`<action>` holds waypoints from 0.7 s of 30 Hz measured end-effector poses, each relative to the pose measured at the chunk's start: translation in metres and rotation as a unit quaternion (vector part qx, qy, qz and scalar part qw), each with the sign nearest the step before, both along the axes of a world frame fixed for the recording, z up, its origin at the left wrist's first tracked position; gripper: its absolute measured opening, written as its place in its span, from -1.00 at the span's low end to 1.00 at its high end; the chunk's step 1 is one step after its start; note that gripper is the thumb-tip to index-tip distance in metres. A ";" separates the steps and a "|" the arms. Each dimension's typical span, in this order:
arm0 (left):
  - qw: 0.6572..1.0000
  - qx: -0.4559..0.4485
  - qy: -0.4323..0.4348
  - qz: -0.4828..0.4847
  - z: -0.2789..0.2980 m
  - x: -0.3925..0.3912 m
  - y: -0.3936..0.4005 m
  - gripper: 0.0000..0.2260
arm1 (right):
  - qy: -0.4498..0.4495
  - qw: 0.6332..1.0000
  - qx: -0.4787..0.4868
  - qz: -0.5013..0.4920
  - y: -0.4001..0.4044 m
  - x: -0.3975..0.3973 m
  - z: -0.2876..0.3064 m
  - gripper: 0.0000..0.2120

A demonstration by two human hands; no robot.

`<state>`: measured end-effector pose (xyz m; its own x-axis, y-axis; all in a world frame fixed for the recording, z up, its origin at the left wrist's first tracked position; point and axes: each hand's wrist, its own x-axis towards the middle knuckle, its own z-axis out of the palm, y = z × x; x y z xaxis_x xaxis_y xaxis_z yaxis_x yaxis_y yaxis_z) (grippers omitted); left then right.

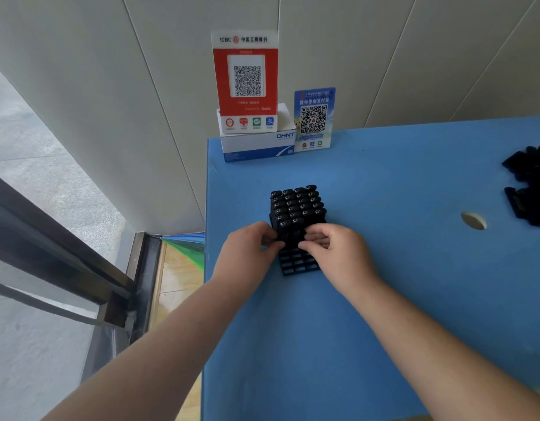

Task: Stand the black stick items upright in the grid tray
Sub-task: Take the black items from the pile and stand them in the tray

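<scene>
Both hands meet at the front face of a block of upright black sticks (pixel 297 208). The left hand (pixel 250 253) and right hand (pixel 335 253) each have curled fingers pressed against the nearest sticks, thumb tips almost touching. They appear to pinch or steady sticks in the front row, though exactly which stick each one holds cannot be told.

The sticks stand in a black grid tray (pixel 299 264) on a blue table (pixel 384 299), directly ahead of the person. The rows farther from the person are filled, four sticks across and about six rows deep. The nearest filled row looks partial, with two tops showing. Roughly three rows of empty cells lie open at the near end.

The step in hand seems to be seating sticks in the current row. The next move likely calls for reaching well to the right, where a loose pile of black sticks (pixel 528 186) lies at the table's edge, too jumbled to count.

Behind the tray stand two QR code signs and one white box.
</scene>
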<state>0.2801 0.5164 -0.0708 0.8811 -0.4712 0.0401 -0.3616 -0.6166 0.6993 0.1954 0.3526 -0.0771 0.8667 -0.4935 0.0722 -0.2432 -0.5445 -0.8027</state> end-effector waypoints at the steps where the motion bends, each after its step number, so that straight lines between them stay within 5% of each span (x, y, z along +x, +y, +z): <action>1: 1.000 0.000 0.009 -0.001 0.002 0.000 0.001 -0.91 | 0.005 1.000 0.007 -0.004 -0.002 -0.003 0.001 -0.81; 5: 1.000 0.013 0.013 -0.007 0.014 -0.003 0.007 -0.92 | 0.011 1.000 0.002 -0.022 -0.011 -0.021 0.010 -0.74; 13: 0.987 -0.012 -0.108 -0.117 0.062 -0.032 -0.022 -0.93 | -0.025 0.988 -0.114 -0.099 -0.060 -0.078 0.050 -0.78; 21: 0.940 0.122 -0.240 -0.208 0.079 -0.067 -0.107 -0.58 | 0.105 0.950 -0.241 -0.168 -0.128 -0.180 0.083 -0.62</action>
